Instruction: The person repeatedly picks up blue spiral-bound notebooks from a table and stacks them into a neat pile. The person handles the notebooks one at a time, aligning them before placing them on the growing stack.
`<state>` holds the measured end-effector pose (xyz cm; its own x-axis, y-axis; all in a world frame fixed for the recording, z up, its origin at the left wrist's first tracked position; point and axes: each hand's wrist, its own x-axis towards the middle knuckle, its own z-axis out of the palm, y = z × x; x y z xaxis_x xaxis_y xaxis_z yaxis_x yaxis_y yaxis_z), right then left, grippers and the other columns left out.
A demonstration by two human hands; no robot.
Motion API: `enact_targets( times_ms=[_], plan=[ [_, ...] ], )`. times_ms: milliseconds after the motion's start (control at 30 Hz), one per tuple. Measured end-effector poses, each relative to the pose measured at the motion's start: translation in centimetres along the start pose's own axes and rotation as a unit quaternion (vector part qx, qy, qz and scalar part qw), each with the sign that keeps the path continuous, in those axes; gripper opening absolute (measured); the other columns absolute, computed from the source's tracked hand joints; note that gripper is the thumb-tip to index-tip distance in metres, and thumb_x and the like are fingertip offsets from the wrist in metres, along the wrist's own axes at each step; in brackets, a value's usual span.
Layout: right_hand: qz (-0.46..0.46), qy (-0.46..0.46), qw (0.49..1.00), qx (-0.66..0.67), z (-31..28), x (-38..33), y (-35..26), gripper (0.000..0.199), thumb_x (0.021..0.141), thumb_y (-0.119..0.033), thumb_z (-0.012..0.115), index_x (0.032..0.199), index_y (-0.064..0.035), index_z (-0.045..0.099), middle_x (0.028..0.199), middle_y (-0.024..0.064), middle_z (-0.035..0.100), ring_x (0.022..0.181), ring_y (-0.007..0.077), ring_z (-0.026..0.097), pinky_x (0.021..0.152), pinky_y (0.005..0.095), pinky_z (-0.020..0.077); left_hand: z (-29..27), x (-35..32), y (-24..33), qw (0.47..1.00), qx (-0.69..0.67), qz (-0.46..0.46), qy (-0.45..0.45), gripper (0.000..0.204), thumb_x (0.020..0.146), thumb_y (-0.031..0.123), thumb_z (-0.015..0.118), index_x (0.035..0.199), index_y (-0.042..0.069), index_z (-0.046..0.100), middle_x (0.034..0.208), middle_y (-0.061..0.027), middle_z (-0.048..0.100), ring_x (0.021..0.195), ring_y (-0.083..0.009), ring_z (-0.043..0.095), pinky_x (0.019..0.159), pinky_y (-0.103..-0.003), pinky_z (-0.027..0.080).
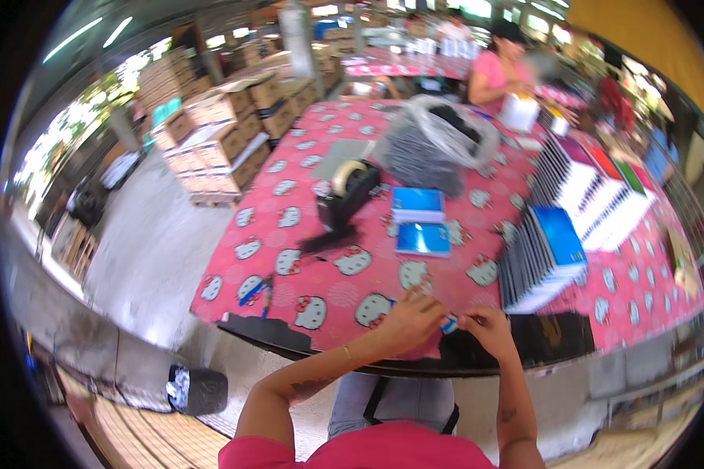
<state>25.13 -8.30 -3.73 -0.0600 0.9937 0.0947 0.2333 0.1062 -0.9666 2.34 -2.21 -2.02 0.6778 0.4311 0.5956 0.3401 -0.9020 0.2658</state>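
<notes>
At the lower middle of the frame the left hand (409,313) and right hand (485,324) meet at the near edge of the surface (289,227), fingers pinched together on a small blue piece (448,324). So little of it shows between the fingertips that I cannot tell what it is. Held this close to the edge, it could slip from the pinch and drop to the floor.

Just above, in the centre, a single blue booklet (423,239) lies flat, with a short stack of blue booklets (418,205) behind it. To the right, a row of booklets on edge (541,258) leans and could fan over if nudged.

Left of centre, the black tape dispenser (344,195) trails a dark smear, blurred. Further up, a clear plastic bag (438,141) holds dark contents too blurred to name. At the upper right a person in pink (493,74) works, hands hidden behind a white container (519,112).
</notes>
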Motion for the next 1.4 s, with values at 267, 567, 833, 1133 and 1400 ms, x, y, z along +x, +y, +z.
enact_targets(
  times_ms=[267, 567, 833, 1133, 1400],
  plan=[
    [-0.087, 0.016, 0.994, -0.056, 0.6, 0.9, 0.7, 0.009, 0.086, -0.005, 0.069, 0.088, 0.0022, 0.064, 0.078, 0.0086, 0.066, 0.069, 0.0152, 0.062, 0.062, 0.0315, 0.0488, 0.7, -0.4, -0.2, 0.999, 0.018, -0.024, -0.012, 0.026, 0.089, 0.022, 0.067, 0.111, 0.009, 0.063, 0.102, -0.0087, 0.062, 0.1, -0.0281, 0.061, 0.099, -0.044, 0.044],
    [-0.095, 0.183, 0.968, -0.142, 2.9, -0.1, -0.3, 0.011, 0.081, -0.004, 0.069, 0.087, 0.0001, 0.062, 0.081, 0.0166, 0.061, 0.073, 0.0317, 0.065, 0.065, 0.0369, 0.051, -1.5, 1.1, 1.5, 0.993, 0.079, -0.013, -0.092, 0.03, 0.082, 0.014, 0.066, 0.112, 0.008, 0.064, 0.103, -0.0108, 0.065, 0.097, -0.0299, 0.064, 0.09, -0.043, 0.049],
    [-0.274, 0.331, 0.887, -0.167, -3.6, -5.0, -10.9, 0.042, 0.081, -0.004, 0.075, 0.121, 0.0002, 0.062, 0.118, 0.0183, 0.063, 0.109, 0.0315, 0.062, 0.093, 0.0376, 0.0487, -7.3, 13.1, 5.7, 0.991, -0.088, 0.004, 0.101, 0.028, 0.084, 0.006, 0.07, 0.111, 0.003, 0.062, 0.103, -0.0126, 0.063, 0.089, -0.0327, 0.066, 0.073, -0.04, 0.055],
    [-0.164, 0.269, 0.924, 0.218, -8.4, -3.3, -14.3, 0.055, 0.095, 0.006, 0.052, 0.148, 0.002, 0.04, 0.13, 0.0147, 0.062, 0.116, 0.0166, 0.06, 0.098, 0.0303, 0.0483, -3.8, 23.5, 5.5, 0.965, -0.179, 0.131, 0.136, 0.042, 0.09, 0.024, 0.072, 0.126, 0.004, 0.062, 0.124, -0.0184, 0.059, 0.1, -0.0342, 0.067, 0.09, -0.042, 0.052],
    [-0.099, 0.291, 0.919, -0.249, -18.7, 1.2, -13.6, 0.046, 0.091, -0.01, 0.066, 0.135, 0.0001, 0.058, 0.097, 0.0125, 0.069, 0.083, 0.0195, 0.068, 0.073, 0.0325, 0.055, 1.7, 30.5, 2.4, 0.964, -0.263, -0.035, -0.027, 0.044, 0.088, 0.024, 0.075, 0.126, 0.005, 0.064, 0.119, -0.0164, 0.065, 0.108, -0.0284, 0.064, 0.09, -0.037, 0.051]
  ],
)
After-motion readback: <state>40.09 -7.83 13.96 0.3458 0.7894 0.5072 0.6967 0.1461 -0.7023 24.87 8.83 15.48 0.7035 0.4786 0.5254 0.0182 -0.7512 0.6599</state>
